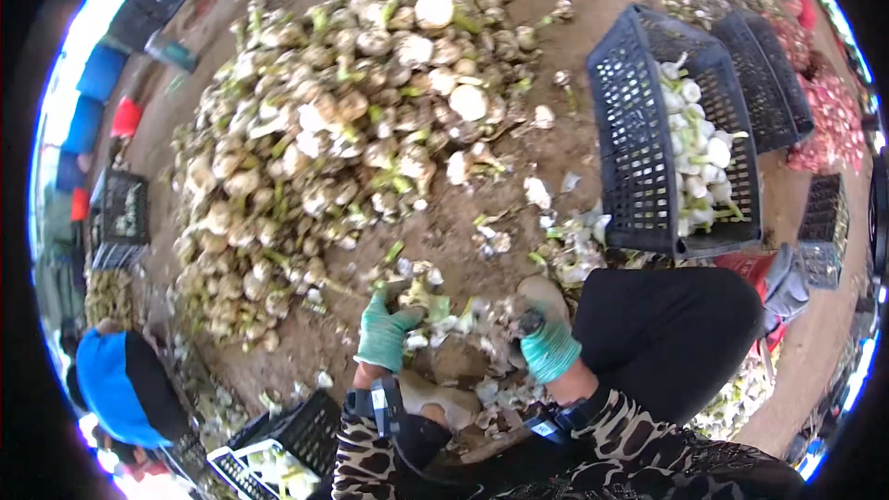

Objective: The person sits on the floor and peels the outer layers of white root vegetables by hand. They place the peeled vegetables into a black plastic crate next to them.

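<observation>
My left hand (383, 333), in a green-and-grey work glove, has its fingers and thumb around a garlic bulb (418, 293) low over the ground. My right hand (552, 347), gloved alike, is closed around a small dark object (532, 321), seemingly a tool's handle; its working end cannot be made out. Between and beyond the hands lie loose garlic skins (451, 323) and trimmings. A large heap of untrimmed garlic bulbs (333, 118), many with green stem stubs, spreads over the dirt floor ahead and to the left.
At the right stands a black plastic crate (628, 146) with white trimmed garlic (698, 153) inside. Another crate (323, 427) with garlic is at the lower left. A person in blue (118, 389) bends at the left. Red mesh sacks (830, 121) lie at the far right.
</observation>
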`<state>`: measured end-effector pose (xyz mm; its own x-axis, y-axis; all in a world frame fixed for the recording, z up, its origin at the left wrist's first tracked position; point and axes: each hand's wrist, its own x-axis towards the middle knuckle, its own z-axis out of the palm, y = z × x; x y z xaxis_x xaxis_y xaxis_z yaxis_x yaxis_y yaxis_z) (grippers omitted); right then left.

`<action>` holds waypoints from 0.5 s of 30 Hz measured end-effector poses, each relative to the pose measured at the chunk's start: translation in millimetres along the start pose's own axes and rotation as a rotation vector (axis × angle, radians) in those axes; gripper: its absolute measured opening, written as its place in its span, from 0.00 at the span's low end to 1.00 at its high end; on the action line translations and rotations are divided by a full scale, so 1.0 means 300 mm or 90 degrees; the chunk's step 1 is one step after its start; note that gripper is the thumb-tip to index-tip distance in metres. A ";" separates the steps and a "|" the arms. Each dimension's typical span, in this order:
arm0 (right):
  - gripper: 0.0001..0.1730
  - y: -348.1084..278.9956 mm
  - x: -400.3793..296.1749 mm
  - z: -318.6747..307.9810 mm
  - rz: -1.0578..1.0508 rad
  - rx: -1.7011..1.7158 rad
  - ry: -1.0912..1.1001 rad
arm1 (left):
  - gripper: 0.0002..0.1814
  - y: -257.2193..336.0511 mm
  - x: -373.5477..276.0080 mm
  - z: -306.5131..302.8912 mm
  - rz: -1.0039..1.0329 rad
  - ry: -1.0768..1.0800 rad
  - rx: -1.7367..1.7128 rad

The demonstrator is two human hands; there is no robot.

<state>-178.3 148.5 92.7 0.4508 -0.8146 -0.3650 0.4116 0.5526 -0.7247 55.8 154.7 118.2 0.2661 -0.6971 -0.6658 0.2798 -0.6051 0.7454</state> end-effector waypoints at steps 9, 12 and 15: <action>0.16 -0.223 -0.043 0.242 0.142 -0.093 -0.081 | 0.25 0.102 -0.480 0.072 0.115 0.051 -0.013; 0.16 -0.211 -0.088 0.279 0.014 -0.442 -0.169 | 0.25 0.074 -0.548 0.087 0.158 0.068 0.007; 0.15 -0.200 -0.110 0.287 -0.080 -0.619 -0.233 | 0.26 0.047 -0.594 0.086 0.156 0.076 -0.035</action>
<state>-149.6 157.4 198.6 0.7282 -0.6633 -0.1725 -0.2686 -0.0446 -0.9622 -11.7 260.6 248.3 0.4380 -0.7676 -0.4679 0.2430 -0.4000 0.8837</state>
